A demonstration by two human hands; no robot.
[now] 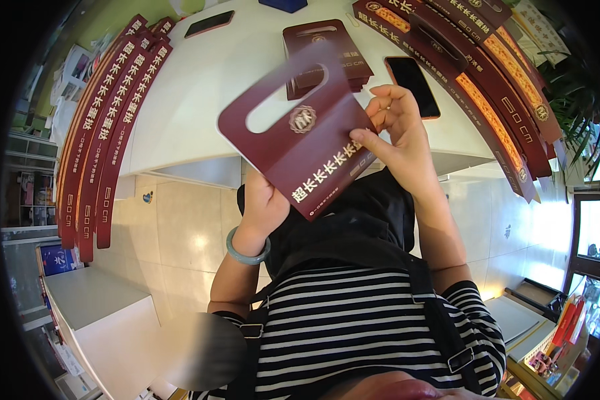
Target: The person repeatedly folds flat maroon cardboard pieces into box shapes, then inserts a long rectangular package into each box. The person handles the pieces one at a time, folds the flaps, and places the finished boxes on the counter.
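Note:
A maroon cardboard carrier piece (320, 160) with a long oval handle hole and pale lettering is held up in front of me, tilted over the near edge of the table. My left hand (267, 203) grips its lower left edge, with the fingers mostly hidden behind the card. At the right edge, my right hand (407, 137) has its thumb on the front face, and its other fingers curl at and behind that edge. Just beyond lies a stack of similar maroon handled pieces (343, 47), partly covered by the held one.
Long maroon boxes stand in rows on the left (123, 133) and right (473, 87) of the white table (187, 100). One phone (209, 24) lies at the back left, another (415, 87) beside my right hand. A white cabinet (107, 313) stands at the lower left.

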